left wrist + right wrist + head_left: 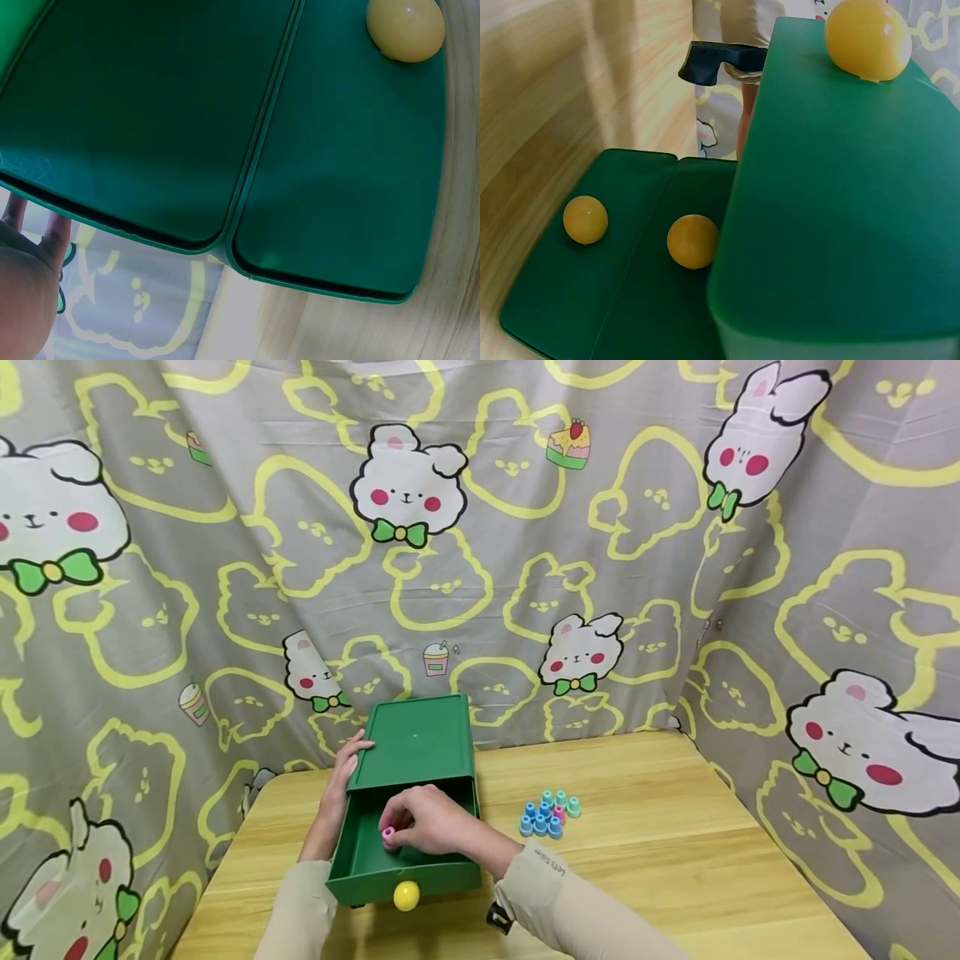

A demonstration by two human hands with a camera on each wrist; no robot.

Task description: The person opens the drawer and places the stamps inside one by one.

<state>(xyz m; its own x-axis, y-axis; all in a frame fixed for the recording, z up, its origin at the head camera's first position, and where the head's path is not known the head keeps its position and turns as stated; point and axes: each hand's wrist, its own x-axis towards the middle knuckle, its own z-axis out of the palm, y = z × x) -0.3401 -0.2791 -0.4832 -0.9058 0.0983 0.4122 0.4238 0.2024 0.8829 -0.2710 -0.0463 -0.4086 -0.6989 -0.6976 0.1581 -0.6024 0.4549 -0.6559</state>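
A green cabinet (416, 739) stands on the table with its top drawer (450, 878) pulled out. My right hand (431, 820) reaches inside that drawer and pinches a small pink peg (388, 837) between thumb and fingers, near the drawer's floor. Along the cabinet's left side rests my left hand (339, 785), its fingertips at the top edge. Part of the left hand (26, 292) also appears beside the cabinet in the left wrist view. A yellow knob (407, 896) sits on the drawer front. In the right wrist view, the drawer front (840, 202) hides the right hand.
Right of the cabinet, several blue pegs (541, 827), a pink peg (558, 813) and several mint-green pegs (573, 807) stand grouped on the wooden table (637, 877). Lower drawers with yellow knobs (692, 241) are closed. A patterned curtain (495, 568) hangs behind the table.
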